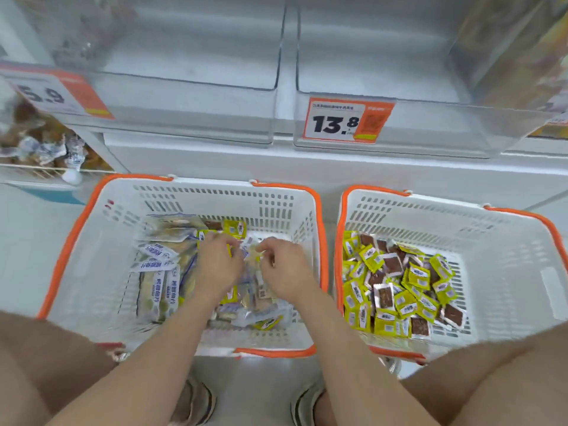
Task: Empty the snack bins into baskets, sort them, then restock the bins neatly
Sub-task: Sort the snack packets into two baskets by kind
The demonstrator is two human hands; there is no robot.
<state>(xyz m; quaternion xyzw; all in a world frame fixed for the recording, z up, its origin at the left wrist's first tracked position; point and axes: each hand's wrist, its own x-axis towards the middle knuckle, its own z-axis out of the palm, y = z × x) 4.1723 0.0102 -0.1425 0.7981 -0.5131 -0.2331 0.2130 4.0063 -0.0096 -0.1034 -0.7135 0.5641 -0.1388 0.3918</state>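
Where snack packets [159,272] are piled in the left basket [101,272], one pale packet [252,256] is pinched by curled fingers of left hand [219,265] and right hand [285,269]; yellow packets [399,290] are heaped in the neighbouring basket [507,272].

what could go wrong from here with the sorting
1. Yellow packets lie scattered among the white packets in the left basket, some half buried; a few could be missed.
2. The left hand and right hand dig in one spot, which may upset the white packets lined up beside them.
3. The two empty bins look alike and only the right one shows a price tag, so restocking could hit the wrong bin.
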